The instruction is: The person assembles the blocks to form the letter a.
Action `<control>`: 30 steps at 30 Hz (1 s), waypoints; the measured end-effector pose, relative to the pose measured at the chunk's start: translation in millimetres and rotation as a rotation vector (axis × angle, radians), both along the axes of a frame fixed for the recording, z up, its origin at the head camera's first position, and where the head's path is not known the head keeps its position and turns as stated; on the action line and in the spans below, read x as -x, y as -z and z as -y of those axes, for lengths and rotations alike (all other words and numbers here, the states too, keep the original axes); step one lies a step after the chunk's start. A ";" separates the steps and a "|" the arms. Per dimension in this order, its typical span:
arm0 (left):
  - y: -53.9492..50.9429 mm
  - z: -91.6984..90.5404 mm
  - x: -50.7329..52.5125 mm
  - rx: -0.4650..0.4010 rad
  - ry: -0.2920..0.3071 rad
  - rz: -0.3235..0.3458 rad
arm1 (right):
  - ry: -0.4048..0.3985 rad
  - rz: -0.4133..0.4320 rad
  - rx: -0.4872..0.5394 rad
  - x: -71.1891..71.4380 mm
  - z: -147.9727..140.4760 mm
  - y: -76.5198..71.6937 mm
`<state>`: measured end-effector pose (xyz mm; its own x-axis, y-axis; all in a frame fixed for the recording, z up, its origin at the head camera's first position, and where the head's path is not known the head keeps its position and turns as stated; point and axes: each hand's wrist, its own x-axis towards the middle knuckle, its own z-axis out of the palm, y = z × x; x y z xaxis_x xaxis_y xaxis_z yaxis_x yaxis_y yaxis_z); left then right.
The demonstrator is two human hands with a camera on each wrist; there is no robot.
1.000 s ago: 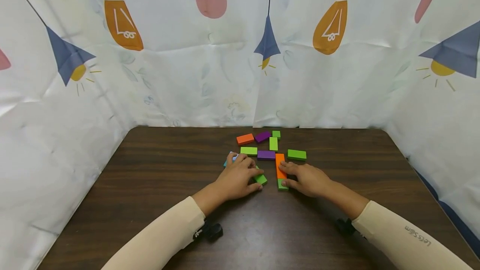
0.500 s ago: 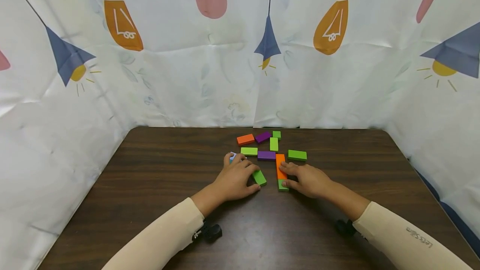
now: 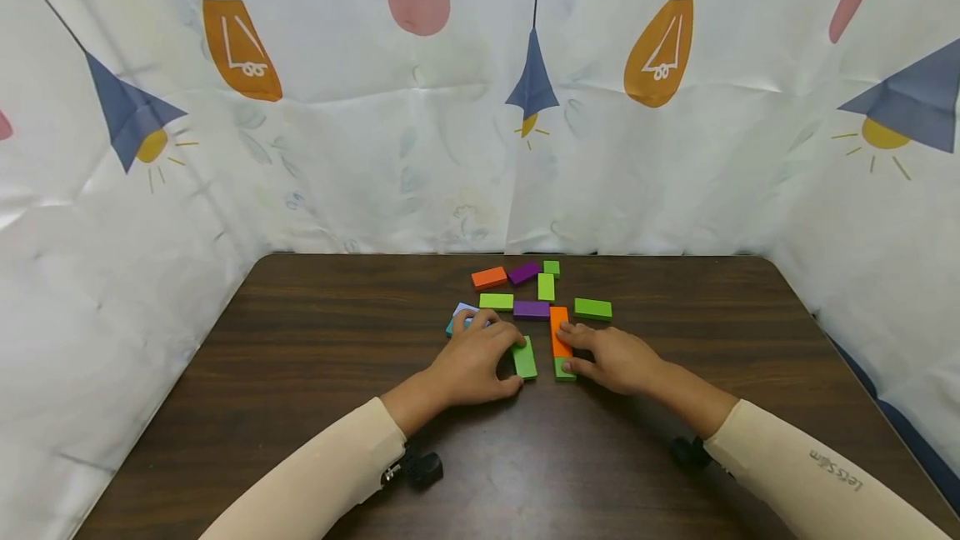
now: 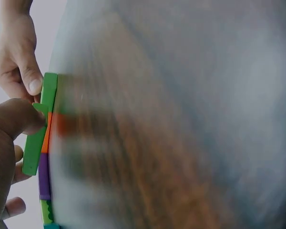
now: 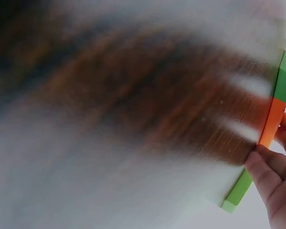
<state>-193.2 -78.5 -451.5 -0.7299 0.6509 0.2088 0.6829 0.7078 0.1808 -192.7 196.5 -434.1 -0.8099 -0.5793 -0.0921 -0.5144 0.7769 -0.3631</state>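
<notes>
Several coloured blocks lie on a brown table. My left hand [image 3: 472,363] pinches a green block [image 3: 525,359] by its ends, thumb at the near one. In the left wrist view this block [image 4: 35,148] stands just in front of the row. To its right, my right hand [image 3: 617,359] rests its fingertips against an orange block [image 3: 559,332] and its thumb at a short green block [image 3: 563,369] joined to the orange one's near end. A purple block [image 3: 531,311] and a light green block [image 3: 497,302] continue the row leftward. Lilac and teal blocks [image 3: 463,309] are partly hidden behind my left fingers.
Beyond the row lie an orange block [image 3: 489,277], a purple block [image 3: 523,272] and two light green blocks [image 3: 546,287]. Right of the row is a separate green block [image 3: 593,309]. A printed white cloth [image 3: 420,173] hangs behind the brown table [image 3: 337,315].
The green block in my left hand has turned from a slant to nearly parallel with the orange block. My left fingers have shifted, showing more of the lilac block. My right hand stays put.
</notes>
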 end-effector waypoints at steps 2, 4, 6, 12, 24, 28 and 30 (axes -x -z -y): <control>-0.6 -1.3 -2.3 -0.007 0.025 0.018 | 0.000 -0.002 0.001 -0.2 0.1 -0.6; -0.7 -3.0 -5.0 -0.008 0.048 0.039 | -0.001 -0.004 0.003 -0.4 0.1 -1.2; -1.3 -4.9 -8.3 -0.014 0.072 0.054 | -0.003 -0.004 0.003 -0.5 0.2 -1.6; -2.7 -10.8 -16.5 -0.011 0.117 0.052 | -0.002 -0.002 0.005 -0.7 0.3 -2.1; -3.1 -20.8 -28.7 0.023 0.167 0.079 | -0.003 -0.004 0.001 -0.8 -1.0 -0.5; -1.9 -21.7 -30.9 0.028 0.168 0.076 | -0.005 -0.007 0.006 -1.1 -0.9 -0.5; -1.2 -21.4 -32.0 0.024 0.172 0.079 | -0.007 -0.008 0.009 -1.2 -0.9 -0.5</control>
<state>-161.2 -57.1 -450.3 -0.6210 0.7716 0.1382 0.7785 0.5866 0.2231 -191.4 197.4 -433.6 -0.8065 -0.5857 -0.0808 -0.5226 0.7701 -0.3658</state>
